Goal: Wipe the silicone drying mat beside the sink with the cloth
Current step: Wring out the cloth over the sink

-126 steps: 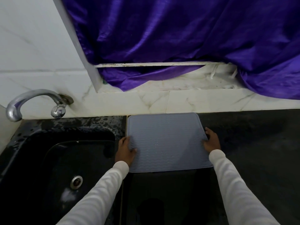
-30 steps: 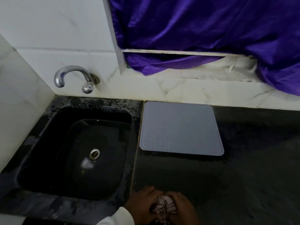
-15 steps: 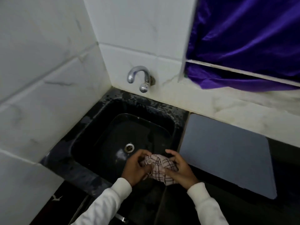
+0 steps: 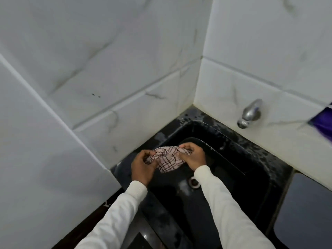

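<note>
We see first the white tiled wall (image 4: 89,78), which fills most of the view and meets a second wall in the corner. Below it sits the black sink (image 4: 224,141), wet on its rim, with the drain (image 4: 194,182) at the bottom and the metal tap (image 4: 248,115) coming out of the back wall. At the far right edge, on the dark desk (image 4: 285,203) beside the sink, a part of the grey silicone drying mat (image 4: 305,212) is visible; it lies flat and nothing touches it. A small bit of purple fabric (image 4: 323,121) shows near the tap.

Over the sink basin we hold the checked cloth (image 4: 168,159) with both hands. The left hand (image 4: 142,167) has its grip closed on the left end, and the right hand (image 4: 193,157) has its grip closed on the right end, so the cloth is bunched and twisted between them, well apart from the mat.

We judge that the step in hand is preparing the cloth, probably wringing or gathering it, and that wiping is not yet begun. The next move calls for us to turn to the right, bring the cloth over the mat, and press it flat with one hand while passing across the whole surface
</note>
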A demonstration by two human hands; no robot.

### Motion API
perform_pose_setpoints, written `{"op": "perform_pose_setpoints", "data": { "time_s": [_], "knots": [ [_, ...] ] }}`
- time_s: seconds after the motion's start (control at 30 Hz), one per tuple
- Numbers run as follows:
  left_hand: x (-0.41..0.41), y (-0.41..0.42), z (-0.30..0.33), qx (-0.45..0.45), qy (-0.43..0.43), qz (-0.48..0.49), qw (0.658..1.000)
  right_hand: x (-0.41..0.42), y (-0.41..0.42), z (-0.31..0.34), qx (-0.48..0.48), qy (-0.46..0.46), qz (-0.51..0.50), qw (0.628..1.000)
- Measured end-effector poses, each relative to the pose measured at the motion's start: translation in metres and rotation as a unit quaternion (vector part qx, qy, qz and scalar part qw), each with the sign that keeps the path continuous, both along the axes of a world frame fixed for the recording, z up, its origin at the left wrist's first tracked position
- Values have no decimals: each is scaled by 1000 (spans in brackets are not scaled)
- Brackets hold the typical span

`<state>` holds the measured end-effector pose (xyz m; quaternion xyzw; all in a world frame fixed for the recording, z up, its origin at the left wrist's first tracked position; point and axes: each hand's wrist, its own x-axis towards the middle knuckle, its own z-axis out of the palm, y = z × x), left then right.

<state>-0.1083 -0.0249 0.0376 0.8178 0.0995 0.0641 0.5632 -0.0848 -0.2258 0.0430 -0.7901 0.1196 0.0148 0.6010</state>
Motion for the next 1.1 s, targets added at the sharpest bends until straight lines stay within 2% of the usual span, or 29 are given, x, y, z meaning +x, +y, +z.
{"op": "perform_pose_setpoints", "data": {
  "time_s": [0.27,0.4,0.53,0.63,0.7,0.77,0.83,0.93,1.1],
  "knots": [
    [67,42,-29,109,-42,68,991,96,69,-22,-58,-10,20,998],
    [78,51,-44,164,-70,19,984,116,86,-33,-91,-24,49,994],
    [76,57,-68,239,-46,-56,968,130,90,-48,-144,-28,97,984],
    [76,59,-72,272,-24,-98,957,137,91,-62,-215,-51,151,964],
    [76,62,-75,288,-14,-111,951,138,93,-71,-311,-66,181,931],
    [78,64,-75,296,-9,-119,948,138,94,-76,-400,-61,177,897],
    [77,65,-75,302,0,-132,944,137,95,-73,-451,-52,167,875],
    [77,64,-75,306,8,-146,941,133,95,-71,-486,-58,167,856],
    [72,61,-75,346,26,-155,925,116,88,-63,-452,16,225,863]
  ]
}}
